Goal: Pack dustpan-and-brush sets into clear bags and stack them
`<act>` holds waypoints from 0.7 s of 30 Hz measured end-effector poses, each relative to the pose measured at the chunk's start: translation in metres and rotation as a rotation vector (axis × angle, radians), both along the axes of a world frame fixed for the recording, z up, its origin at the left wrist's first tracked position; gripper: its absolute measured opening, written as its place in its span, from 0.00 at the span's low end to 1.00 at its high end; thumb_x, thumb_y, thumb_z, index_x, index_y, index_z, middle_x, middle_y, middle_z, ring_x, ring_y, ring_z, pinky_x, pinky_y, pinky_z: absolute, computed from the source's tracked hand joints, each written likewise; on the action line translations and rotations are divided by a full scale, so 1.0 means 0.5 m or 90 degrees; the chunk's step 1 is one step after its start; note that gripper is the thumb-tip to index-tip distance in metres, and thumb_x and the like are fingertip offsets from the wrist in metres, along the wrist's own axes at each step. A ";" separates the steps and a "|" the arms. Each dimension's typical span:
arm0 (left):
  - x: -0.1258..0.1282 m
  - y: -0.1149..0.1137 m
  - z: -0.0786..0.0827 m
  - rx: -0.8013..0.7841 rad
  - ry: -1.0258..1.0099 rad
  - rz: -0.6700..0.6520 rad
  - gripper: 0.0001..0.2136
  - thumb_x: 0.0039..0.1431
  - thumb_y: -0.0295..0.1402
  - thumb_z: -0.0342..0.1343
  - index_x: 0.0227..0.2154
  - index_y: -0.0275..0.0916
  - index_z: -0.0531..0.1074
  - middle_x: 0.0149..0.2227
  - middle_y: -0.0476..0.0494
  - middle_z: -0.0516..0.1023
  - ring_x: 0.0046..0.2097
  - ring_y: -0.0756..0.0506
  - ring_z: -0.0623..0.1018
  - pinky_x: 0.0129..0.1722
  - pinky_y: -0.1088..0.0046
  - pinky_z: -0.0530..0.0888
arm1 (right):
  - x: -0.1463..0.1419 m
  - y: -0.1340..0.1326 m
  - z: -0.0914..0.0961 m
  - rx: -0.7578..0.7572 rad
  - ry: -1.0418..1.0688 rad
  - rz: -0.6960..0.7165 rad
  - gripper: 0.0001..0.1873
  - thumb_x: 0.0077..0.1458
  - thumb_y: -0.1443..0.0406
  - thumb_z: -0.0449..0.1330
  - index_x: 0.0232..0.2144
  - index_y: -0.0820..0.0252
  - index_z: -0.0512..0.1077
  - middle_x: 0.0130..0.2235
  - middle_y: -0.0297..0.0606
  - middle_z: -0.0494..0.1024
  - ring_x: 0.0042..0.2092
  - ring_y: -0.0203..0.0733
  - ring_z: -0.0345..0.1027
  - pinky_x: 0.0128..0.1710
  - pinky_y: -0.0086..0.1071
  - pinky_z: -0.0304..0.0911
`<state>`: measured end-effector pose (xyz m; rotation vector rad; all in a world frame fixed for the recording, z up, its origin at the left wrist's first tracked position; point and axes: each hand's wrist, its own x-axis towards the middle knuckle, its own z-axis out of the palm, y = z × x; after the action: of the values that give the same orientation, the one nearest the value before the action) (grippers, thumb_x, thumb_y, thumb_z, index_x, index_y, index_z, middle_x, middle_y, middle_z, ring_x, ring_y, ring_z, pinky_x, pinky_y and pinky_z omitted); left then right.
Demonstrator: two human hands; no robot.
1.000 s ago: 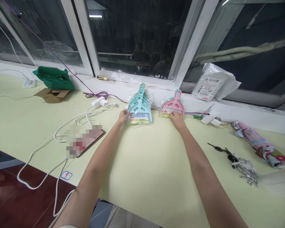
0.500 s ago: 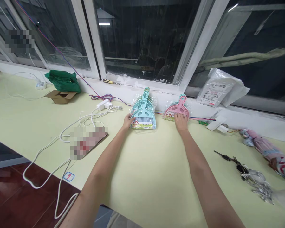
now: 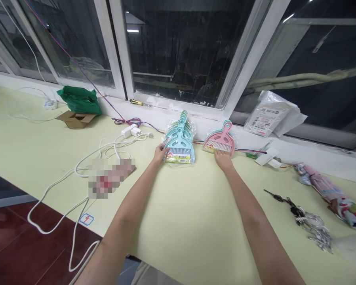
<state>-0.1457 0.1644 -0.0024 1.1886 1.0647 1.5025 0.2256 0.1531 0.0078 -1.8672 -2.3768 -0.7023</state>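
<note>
A row of light blue dustpan and brush sets [image 3: 180, 143] in clear plastic wrap leans near the window wall, one in front of another. My left hand [image 3: 159, 153] is at the lower left edge of the front set, thumb and fingers closed on its wrapper. To the right leans a pink dustpan and brush set [image 3: 221, 139], with a blue-green one partly hidden behind it. My right hand [image 3: 223, 159] touches the lower edge of the pink set, its fingers stretched out over the card and bristles.
White cables and a power strip [image 3: 129, 130] lie left, beside a blurred-out flat object [image 3: 111, 179]. A green bag [image 3: 79, 99] sits at an open cardboard box [image 3: 75, 120]. Keys [image 3: 298, 213], a folded umbrella [image 3: 329, 190] and a white plastic parcel [image 3: 263, 114] are right.
My right hand has slid down the pink set, from over its bristles to its lower edge. My left hand stays at the blue set. The view has shifted slightly.
</note>
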 end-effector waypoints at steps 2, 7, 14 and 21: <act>0.001 -0.006 0.002 -0.002 -0.006 0.004 0.20 0.38 0.42 0.68 0.35 0.38 0.74 0.34 0.45 0.78 0.38 0.45 0.76 0.40 0.68 0.72 | -0.006 -0.021 0.007 -0.005 -0.005 0.028 0.19 0.61 0.73 0.42 0.45 0.67 0.72 0.42 0.56 0.75 0.45 0.54 0.68 0.44 0.45 0.58; -0.010 -0.023 0.027 0.022 -0.041 0.063 0.19 0.37 0.42 0.68 0.33 0.39 0.74 0.35 0.45 0.78 0.40 0.45 0.77 0.41 0.68 0.73 | -0.096 -0.083 0.016 -0.047 0.042 0.175 0.19 0.63 0.70 0.43 0.48 0.62 0.71 0.46 0.50 0.76 0.48 0.50 0.67 0.48 0.41 0.59; -0.145 -0.090 0.085 0.078 -0.150 0.069 0.17 0.43 0.38 0.66 0.38 0.44 0.74 0.33 0.49 0.77 0.39 0.48 0.78 0.39 0.71 0.75 | -0.331 -0.078 0.016 -0.010 0.151 0.334 0.23 0.62 0.67 0.50 0.59 0.63 0.62 0.65 0.47 0.60 0.67 0.50 0.46 0.63 0.46 0.49; -0.198 -0.158 0.059 -0.033 -0.203 0.096 0.10 0.48 0.39 0.63 0.33 0.44 0.71 0.27 0.51 0.76 0.26 0.52 0.74 0.26 0.76 0.73 | -0.424 0.019 0.017 -0.008 0.181 0.283 0.23 0.60 0.73 0.47 0.55 0.55 0.67 0.62 0.44 0.65 0.62 0.49 0.55 0.57 0.47 0.54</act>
<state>-0.2445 0.0856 0.0273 0.8118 0.9840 1.7028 0.0134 0.1623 0.0161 -1.2615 -2.4696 -0.3546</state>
